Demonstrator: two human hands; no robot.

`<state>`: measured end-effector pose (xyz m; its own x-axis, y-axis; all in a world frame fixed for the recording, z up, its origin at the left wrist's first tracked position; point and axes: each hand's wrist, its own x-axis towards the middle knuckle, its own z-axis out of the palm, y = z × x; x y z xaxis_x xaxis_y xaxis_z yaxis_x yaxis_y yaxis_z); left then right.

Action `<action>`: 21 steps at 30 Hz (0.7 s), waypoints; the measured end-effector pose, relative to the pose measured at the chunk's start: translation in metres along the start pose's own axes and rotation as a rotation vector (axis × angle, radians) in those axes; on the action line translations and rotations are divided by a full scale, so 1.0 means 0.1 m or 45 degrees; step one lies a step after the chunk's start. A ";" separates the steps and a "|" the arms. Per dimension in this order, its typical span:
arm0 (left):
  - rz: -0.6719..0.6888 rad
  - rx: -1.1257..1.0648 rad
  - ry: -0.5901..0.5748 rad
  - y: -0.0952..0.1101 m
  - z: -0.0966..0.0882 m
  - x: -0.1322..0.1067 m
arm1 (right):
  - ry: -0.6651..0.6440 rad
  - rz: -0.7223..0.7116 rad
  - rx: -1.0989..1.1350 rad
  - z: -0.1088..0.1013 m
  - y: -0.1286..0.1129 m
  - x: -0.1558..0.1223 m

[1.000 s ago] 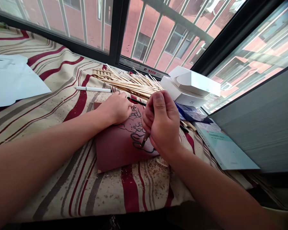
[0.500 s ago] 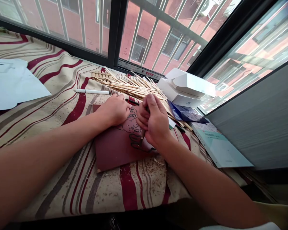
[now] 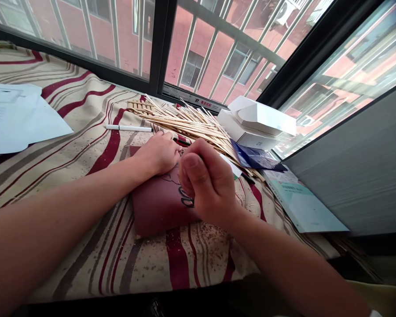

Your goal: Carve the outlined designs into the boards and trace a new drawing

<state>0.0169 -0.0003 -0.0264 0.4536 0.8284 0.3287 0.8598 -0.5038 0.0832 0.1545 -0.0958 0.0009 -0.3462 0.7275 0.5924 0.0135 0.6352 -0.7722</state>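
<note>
1. A black-framed window (image 3: 159,53) spans the far side, with pale bars (image 3: 141,35) beyond the glass.
2. A striped cloth (image 3: 69,149) in beige, maroon and grey spreads out beneath the objects, wrinkled at the left.
3. A grey panel (image 3: 359,167) rises at the right.
4. Loose sticks (image 3: 185,119) lie in a criss-crossed heap at the far middle, near the window.
5. White paper sheets (image 3: 9,119) overlap at the far left.
6. A pale green and white book (image 3: 310,207) lies at the right, beside the panel.
7. A white box (image 3: 257,123) sits just right of the sticks.
8. The red-brown board (image 3: 161,207) lies in the middle of the cloth, with black lines (image 3: 186,198) on its right part.
9. The right hand (image 3: 207,185) is above the board's right part, fingers curled tightly into a fist; what it holds is hidden and cannot be told.
10. The left hand (image 3: 161,152) rests on the board's far part, fingers loosely bent; whether they grip anything cannot be told.
11. A white pen (image 3: 128,128) lies left of the sticks.
12. Small crumbs (image 3: 214,246) dot the cloth on the board's near side.
</note>
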 end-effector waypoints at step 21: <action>0.060 0.066 -0.071 -0.04 0.03 0.03 | 0.186 -0.064 0.141 -0.01 0.09 0.02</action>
<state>0.0160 0.0051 -0.0281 0.5053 0.8170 0.2780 0.8473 -0.5307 0.0197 0.1547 -0.0883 -0.0046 -0.2036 0.7307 0.6516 -0.1069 0.6450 -0.7567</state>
